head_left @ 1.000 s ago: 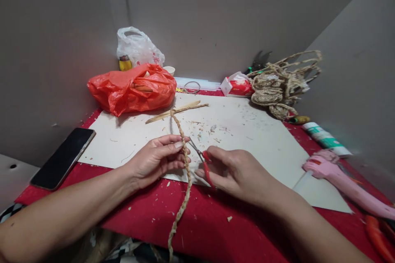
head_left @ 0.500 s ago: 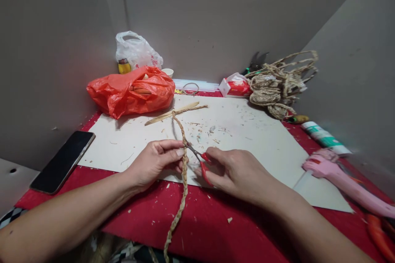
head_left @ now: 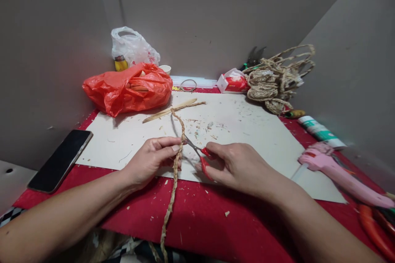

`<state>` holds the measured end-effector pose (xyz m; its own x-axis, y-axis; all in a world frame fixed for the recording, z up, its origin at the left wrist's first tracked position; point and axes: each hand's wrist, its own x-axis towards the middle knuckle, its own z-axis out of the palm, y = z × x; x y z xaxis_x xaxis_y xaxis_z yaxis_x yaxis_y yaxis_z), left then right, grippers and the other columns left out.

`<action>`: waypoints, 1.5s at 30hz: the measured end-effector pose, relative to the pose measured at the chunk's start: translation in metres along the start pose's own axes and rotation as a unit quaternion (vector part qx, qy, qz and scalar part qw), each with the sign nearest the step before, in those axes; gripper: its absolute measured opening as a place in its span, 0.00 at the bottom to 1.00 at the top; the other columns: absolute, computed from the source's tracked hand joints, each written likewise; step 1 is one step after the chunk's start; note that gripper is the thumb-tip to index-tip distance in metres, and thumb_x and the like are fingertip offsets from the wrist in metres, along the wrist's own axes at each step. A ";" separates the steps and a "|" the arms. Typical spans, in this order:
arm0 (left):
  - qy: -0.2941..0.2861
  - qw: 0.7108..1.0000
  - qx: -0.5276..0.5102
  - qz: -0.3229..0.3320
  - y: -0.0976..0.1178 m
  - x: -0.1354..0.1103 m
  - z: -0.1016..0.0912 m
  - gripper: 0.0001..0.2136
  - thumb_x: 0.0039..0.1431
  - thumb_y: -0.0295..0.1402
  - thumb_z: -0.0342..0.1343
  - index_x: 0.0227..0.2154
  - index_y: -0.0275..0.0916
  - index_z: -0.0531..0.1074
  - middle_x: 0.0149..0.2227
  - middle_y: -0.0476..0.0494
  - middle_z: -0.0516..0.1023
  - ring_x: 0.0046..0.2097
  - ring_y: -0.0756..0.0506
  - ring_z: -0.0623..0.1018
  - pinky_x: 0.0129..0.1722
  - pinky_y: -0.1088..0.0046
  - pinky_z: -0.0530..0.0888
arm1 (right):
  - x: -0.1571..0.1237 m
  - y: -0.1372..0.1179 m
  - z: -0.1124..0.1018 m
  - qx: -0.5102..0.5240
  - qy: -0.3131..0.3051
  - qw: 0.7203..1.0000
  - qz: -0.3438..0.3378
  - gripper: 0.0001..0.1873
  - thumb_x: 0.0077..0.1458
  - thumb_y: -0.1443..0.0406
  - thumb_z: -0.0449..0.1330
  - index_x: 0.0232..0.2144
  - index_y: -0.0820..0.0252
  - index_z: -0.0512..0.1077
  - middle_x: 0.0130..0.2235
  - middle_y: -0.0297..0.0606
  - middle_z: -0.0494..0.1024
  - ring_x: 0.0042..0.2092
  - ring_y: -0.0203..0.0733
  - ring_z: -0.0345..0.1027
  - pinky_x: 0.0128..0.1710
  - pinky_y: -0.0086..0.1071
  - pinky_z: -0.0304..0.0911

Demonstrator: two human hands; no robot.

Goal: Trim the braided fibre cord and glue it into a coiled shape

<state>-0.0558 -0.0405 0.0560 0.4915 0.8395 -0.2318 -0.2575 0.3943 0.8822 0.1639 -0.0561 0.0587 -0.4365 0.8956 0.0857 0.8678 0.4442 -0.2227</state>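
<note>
My left hand [head_left: 151, 160] pinches a braided straw rope [head_left: 171, 197] that runs from a flat dried leaf strip [head_left: 173, 109] on the white board [head_left: 262, 139] down over the table's front edge. My right hand [head_left: 237, 164] grips small red-handled scissors [head_left: 200, 156], whose blades point left and touch the rope just beside my left fingers.
A red plastic bag [head_left: 128, 88] and a white bag [head_left: 132, 47] sit at the back left, coiled rope [head_left: 274, 80] at the back right. A black phone [head_left: 60, 160] lies at the left. A pink glue gun [head_left: 339, 174] and a tube [head_left: 321, 131] lie at the right on the red cloth [head_left: 216, 222].
The lower part of the rope has swung a little to the left. The scissor blades have closed in on the rope beside my left fingers.
</note>
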 end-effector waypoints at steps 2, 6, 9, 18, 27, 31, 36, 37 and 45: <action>-0.006 1.000 0.004 0.002 0.000 0.000 0.000 0.11 0.52 0.32 0.61 0.38 0.35 0.75 0.23 0.49 0.75 0.25 0.51 0.75 0.29 0.75 0.69 | -0.001 -0.002 0.000 0.003 -0.006 1.000 -0.009 0.08 0.52 0.60 0.55 0.26 0.58 0.66 0.20 0.32 0.70 0.21 0.35 0.59 0.24 0.28 0.47; -0.030 0.999 0.014 0.000 0.001 0.000 0.001 0.11 0.56 0.33 0.58 0.40 0.35 0.74 0.21 0.49 0.74 0.23 0.51 0.73 0.27 0.74 0.69 | -0.002 -0.005 -0.001 -0.010 -0.013 1.000 -0.019 0.08 0.52 0.60 0.54 0.26 0.58 0.66 0.21 0.33 0.71 0.22 0.36 0.61 0.25 0.29 0.47; -0.034 0.999 0.016 0.006 0.000 0.000 0.001 0.10 0.57 0.32 0.57 0.40 0.35 0.73 0.19 0.51 0.72 0.20 0.52 0.70 0.24 0.76 0.68 | -0.002 -0.005 -0.001 -0.025 -0.010 0.999 -0.021 0.08 0.52 0.59 0.54 0.26 0.58 0.66 0.22 0.34 0.72 0.23 0.37 0.62 0.25 0.29 0.47; -0.044 0.999 0.016 -0.016 -0.002 0.000 -0.002 0.12 0.54 0.30 0.61 0.42 0.37 0.71 0.25 0.50 0.73 0.24 0.53 0.72 0.27 0.75 0.69 | -0.002 0.001 0.000 -0.065 0.003 0.998 0.011 0.11 0.55 0.59 0.52 0.25 0.57 0.69 0.21 0.35 0.74 0.21 0.37 0.63 0.24 0.30 0.44; -0.062 0.997 0.011 -0.034 0.000 0.001 -0.003 0.23 0.57 0.30 0.58 0.56 0.42 0.63 0.30 0.48 0.77 0.22 0.52 0.75 0.23 0.74 0.72 | -0.003 0.004 -0.002 0.009 0.017 1.000 0.020 0.13 0.55 0.59 0.52 0.22 0.57 0.66 0.19 0.33 0.70 0.20 0.34 0.58 0.23 0.29 0.46; -0.040 0.999 0.036 0.000 0.002 0.000 -0.003 0.25 0.56 0.30 0.59 0.57 0.41 0.63 0.30 0.48 0.77 0.21 0.53 0.74 0.23 0.75 0.72 | -0.004 -0.003 -0.007 0.058 -0.030 0.998 0.023 0.12 0.51 0.61 0.55 0.20 0.57 0.62 0.18 0.29 0.64 0.20 0.33 0.52 0.23 0.29 0.45; -0.024 0.998 0.058 0.026 0.002 -0.001 -0.001 0.30 0.55 0.30 0.60 0.60 0.41 0.57 0.30 0.47 0.79 0.21 0.53 0.74 0.23 0.76 0.72 | -0.002 -0.009 -0.007 0.167 -0.105 0.980 0.015 0.11 0.52 0.63 0.55 0.19 0.57 0.62 0.18 0.27 0.60 0.21 0.32 0.50 0.22 0.29 0.44; -0.024 0.998 0.059 0.026 0.001 -0.001 -0.001 0.31 0.55 0.30 0.61 0.60 0.42 0.56 0.30 0.47 0.79 0.21 0.53 0.74 0.23 0.76 0.72 | -0.001 -0.009 -0.006 0.202 -0.118 0.972 0.015 0.11 0.53 0.64 0.54 0.19 0.58 0.62 0.18 0.27 0.60 0.22 0.32 0.50 0.22 0.28 0.44; -0.053 0.998 -0.026 -0.037 0.002 0.003 -0.005 0.14 0.55 0.29 0.60 0.45 0.34 0.71 0.30 0.44 0.78 0.23 0.53 0.75 0.24 0.78 0.72 | 0.001 -0.001 0.000 0.302 -0.047 0.951 0.056 0.17 0.51 0.61 0.55 0.17 0.58 0.54 0.19 0.27 0.52 0.23 0.31 0.45 0.22 0.27 0.43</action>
<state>-0.0591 -0.0357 0.0550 0.5945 0.7647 -0.2484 -0.2589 0.4745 0.8413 0.1622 -0.0556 0.0595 -0.3932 0.9180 -0.0519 0.6281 0.2269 -0.7443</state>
